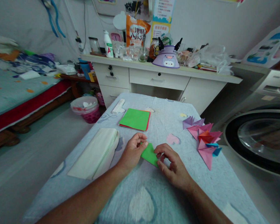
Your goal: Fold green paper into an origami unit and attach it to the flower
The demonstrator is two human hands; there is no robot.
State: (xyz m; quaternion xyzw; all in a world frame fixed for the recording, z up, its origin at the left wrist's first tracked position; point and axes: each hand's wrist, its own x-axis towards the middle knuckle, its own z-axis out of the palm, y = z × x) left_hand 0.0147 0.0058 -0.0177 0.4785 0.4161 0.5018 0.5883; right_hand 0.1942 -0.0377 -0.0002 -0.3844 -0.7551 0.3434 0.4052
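Observation:
A small folded piece of green paper (149, 154) lies on the table's light blue cloth (154, 193), pinched between both hands. My left hand (132, 151) grips its left corner with thumb and fingers closed. At the paper's right edge, my right hand (172, 165) presses down with curled fingers. Just beyond the hands lies a stack of square paper sheets (135, 119), green on top with red beneath. A pile of folded paper shapes (206, 140) in pink, purple, orange and blue rests to the right.
A folded cream cloth (95, 154) lies at the table's left. A white stick-like object (118, 106) sits at the far edge. Behind are a cluttered white desk (168, 77), a pink bin (86, 109) on the floor, a bed (18, 90) to the left and a washing machine (259, 133) on the right.

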